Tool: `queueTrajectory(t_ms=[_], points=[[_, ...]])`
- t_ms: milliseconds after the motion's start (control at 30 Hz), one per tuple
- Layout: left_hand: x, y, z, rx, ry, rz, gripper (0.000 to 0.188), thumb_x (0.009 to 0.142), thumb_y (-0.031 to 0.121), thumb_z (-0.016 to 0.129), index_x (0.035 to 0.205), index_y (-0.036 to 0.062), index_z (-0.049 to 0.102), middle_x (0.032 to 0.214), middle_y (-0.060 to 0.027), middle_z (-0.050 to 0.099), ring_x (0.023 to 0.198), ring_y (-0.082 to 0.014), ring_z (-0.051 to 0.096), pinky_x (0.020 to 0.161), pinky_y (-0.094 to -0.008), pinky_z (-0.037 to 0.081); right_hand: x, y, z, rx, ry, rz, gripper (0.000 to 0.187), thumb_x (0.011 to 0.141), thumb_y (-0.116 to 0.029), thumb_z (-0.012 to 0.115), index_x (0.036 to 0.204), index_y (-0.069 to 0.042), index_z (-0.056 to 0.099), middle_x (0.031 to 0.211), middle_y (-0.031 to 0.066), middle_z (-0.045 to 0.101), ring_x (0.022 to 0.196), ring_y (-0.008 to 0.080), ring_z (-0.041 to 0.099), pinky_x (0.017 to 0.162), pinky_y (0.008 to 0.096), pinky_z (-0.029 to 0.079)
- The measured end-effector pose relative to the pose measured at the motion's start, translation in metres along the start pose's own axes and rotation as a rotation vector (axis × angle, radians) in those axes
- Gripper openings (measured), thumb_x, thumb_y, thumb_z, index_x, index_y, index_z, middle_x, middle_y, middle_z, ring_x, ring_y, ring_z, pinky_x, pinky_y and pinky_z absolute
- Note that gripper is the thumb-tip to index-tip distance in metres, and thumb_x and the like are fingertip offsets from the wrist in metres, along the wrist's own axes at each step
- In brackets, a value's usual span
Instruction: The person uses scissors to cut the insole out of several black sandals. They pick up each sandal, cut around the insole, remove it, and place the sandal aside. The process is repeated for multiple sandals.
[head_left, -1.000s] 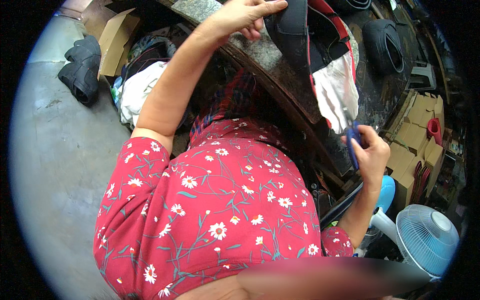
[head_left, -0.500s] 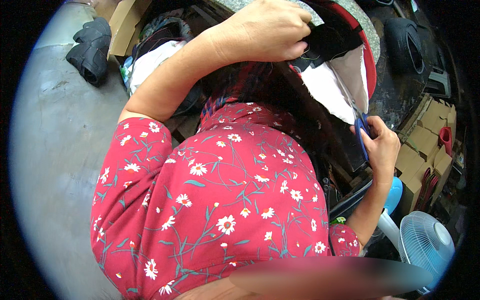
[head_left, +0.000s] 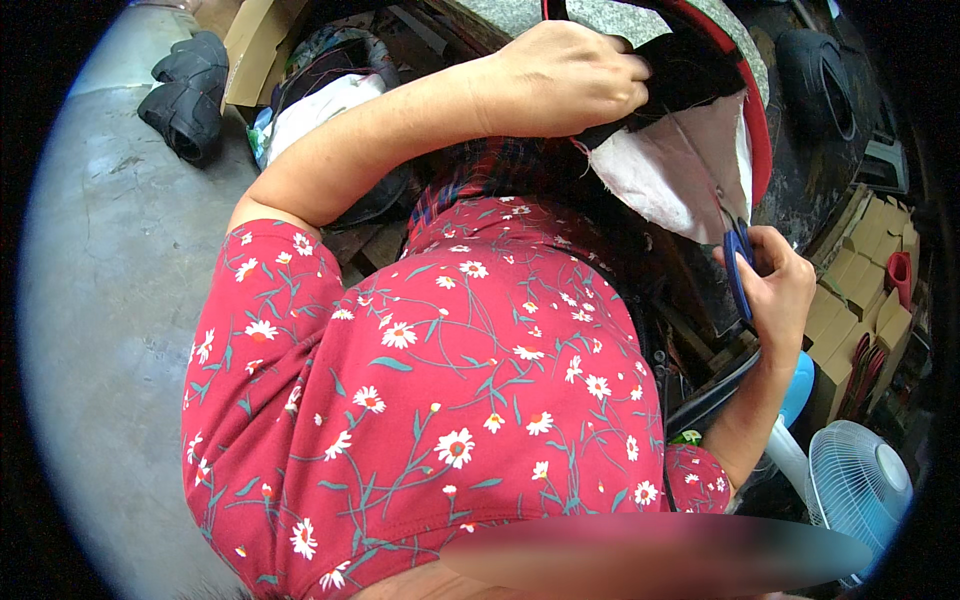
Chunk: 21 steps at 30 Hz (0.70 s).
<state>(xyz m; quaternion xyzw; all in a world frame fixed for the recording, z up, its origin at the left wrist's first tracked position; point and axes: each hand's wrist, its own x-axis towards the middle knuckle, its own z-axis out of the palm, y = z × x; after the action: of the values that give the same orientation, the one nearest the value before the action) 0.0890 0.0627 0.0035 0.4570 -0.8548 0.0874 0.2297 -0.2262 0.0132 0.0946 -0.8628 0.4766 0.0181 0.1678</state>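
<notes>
My left hand (head_left: 575,82) is closed at the upper middle, its fingers pinching the edge of some black fabric (head_left: 685,70). Below that fabric hangs white cloth (head_left: 650,175) with a frayed border and loose threads. A curved red band (head_left: 759,140) runs along the right side of both. My right hand (head_left: 782,290) grips blue-handled scissors (head_left: 739,272), whose metal blades point up along the white cloth; their tips are hard to make out. Part of the fabric is hidden behind my left fingers.
Black shoes (head_left: 190,105) lie on the grey floor at far left, near a cardboard box (head_left: 258,50). A black tyre-like ring (head_left: 822,85) is at upper right. Several cardboard boxes (head_left: 840,320) stand at right, above a blue-and-white fan (head_left: 858,475).
Both hands have shifted a little to the right, the left one slightly down as well. The fabric and scissors have moved along, and more black fabric now shows above the white cloth.
</notes>
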Motion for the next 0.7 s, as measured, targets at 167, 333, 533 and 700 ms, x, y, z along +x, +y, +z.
queueTrajectory(t_ms=[167, 333, 533, 700], points=[[0.007, -0.003, -0.001, -0.054, 0.036, -0.066, 0.014, 0.077, 0.010, 0.066, 0.091, 0.0073, 0.066, 0.092, -0.0067, 0.065, 0.093, -0.0255, 0.071, 0.077, -0.0382, 0.058, -0.007, -0.024, -0.009, -0.112, -0.028, -0.112, 0.050, 0.070, -0.047, 0.087, 0.097, -0.007, 0.073, 0.073, 0.0148, 0.070, 0.068, 0.0315, 0.071, 0.065, 0.0401, 0.053], [0.015, 0.001, 0.001, -0.032, 0.074, -0.100, 0.012, 0.078, 0.010, 0.067, 0.090, 0.0075, 0.067, 0.094, -0.0060, 0.065, 0.099, -0.0251, 0.067, 0.081, -0.0363, 0.057, 0.002, -0.039, -0.006, -0.219, -0.003, -0.098, 0.053, 0.072, -0.054, 0.084, 0.096, -0.008, 0.071, 0.070, 0.0152, 0.069, 0.068, 0.0352, 0.070, 0.063, 0.0437, 0.053], [0.021, 0.003, 0.005, 0.021, 0.050, -0.071, 0.012, 0.078, 0.011, 0.067, 0.089, 0.0063, 0.069, 0.094, -0.0059, 0.067, 0.100, -0.0255, 0.065, 0.082, -0.0350, 0.058, 0.009, -0.047, 0.002, -0.334, 0.020, -0.157, 0.048, 0.075, -0.050, 0.084, 0.090, -0.007, 0.068, 0.067, 0.0144, 0.066, 0.065, 0.0348, 0.068, 0.062, 0.0435, 0.050], [0.033, -0.001, 0.000, 0.036, 0.050, -0.207, 0.012, 0.080, 0.009, 0.065, 0.091, 0.0067, 0.066, 0.095, -0.0090, 0.067, 0.099, -0.0280, 0.066, 0.079, -0.0377, 0.057, 0.014, -0.032, -0.013, -0.309, -0.058, -0.191, 0.049, 0.074, -0.054, 0.082, 0.084, -0.008, 0.068, 0.066, 0.0160, 0.066, 0.065, 0.0357, 0.068, 0.061, 0.0456, 0.051]])
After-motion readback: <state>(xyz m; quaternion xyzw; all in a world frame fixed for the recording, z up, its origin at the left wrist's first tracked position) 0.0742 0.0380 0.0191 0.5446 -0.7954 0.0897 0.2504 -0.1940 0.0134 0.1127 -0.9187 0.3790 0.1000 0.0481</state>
